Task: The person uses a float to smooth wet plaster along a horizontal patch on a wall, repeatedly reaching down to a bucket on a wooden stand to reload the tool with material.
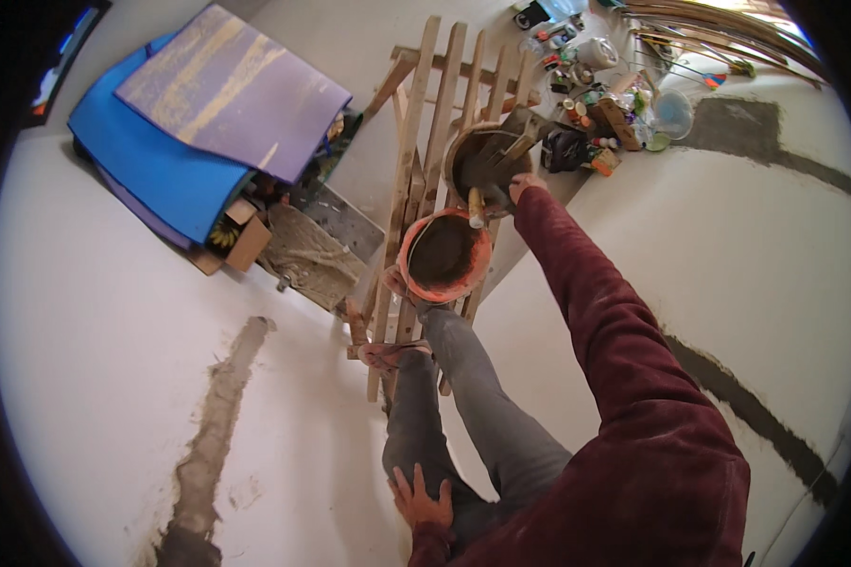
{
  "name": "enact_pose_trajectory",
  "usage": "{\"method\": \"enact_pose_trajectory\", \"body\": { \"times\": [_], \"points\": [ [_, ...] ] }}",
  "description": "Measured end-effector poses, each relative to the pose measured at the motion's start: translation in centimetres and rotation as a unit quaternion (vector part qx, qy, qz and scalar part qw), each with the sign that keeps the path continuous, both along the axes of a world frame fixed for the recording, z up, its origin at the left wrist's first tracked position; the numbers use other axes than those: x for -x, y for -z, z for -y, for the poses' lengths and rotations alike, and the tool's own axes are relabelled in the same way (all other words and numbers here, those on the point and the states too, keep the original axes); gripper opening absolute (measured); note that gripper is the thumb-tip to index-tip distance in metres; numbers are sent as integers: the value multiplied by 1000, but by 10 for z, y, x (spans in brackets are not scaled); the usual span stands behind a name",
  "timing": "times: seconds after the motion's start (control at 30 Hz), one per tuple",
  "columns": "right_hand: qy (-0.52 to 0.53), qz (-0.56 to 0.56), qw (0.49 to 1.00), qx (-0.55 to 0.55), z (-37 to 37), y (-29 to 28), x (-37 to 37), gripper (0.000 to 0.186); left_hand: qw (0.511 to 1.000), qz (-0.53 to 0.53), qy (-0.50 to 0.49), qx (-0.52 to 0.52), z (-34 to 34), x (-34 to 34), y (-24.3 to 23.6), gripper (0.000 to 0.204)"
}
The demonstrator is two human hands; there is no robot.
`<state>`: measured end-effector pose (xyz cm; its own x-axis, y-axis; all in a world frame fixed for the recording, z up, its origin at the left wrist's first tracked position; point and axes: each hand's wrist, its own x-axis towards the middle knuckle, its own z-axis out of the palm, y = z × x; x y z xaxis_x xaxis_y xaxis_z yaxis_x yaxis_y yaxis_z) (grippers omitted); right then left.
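My right hand (525,187) reaches out, fingers curled at the right rim of a dark bucket (473,165) with grey mixture; exactly what it grips is unclear. A tool (515,144) lies across that bucket, and a pale cylindrical handle (476,206) shows at its near edge. Just nearer, an orange bucket (477,255) with a wire handle holds more grey mixture. My left hand (420,501) rests on my grey-trousered thigh, fingers spread.
My feet stand on a slatted wooden structure (430,57). Blue and purple mats (227,90) cover boxes at left. Tools and containers (596,71) crowd the back right, beside long poles (728,33). Dark patched strips (747,383) cross the white surface.
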<state>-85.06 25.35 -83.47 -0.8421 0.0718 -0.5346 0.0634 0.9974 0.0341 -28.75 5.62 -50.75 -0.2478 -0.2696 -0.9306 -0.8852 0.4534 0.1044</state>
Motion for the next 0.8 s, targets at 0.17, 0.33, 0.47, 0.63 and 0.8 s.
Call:
{"method": "enact_pose_trajectory", "body": {
  "times": [0.17, 0.33, 0.47, 0.63, 0.8],
  "points": [
    [53, 0, 998, -35, -14, 95, 29, 37, 998, -41, 4, 40, 1, 4, 3, 71],
    [33, 42, 998, 31, -50, 122, 30, 41, 999, -5, 11, 39, 4, 9, 2, 69],
    [-178, 40, 983, -17, -83, 91, 16, 33, 999, -34, 18, 25, 10, -4, 2, 67],
    [-70, 134, 984, 97, -92, -4, -21, 31, 986, -108, -130, -13, 15, -35, 10, 62],
    [125, 279, 840, 449, -62, -177, -92, 39, 941, -170, -261, 135, 37, -65, -21, 62]
  ]
}}
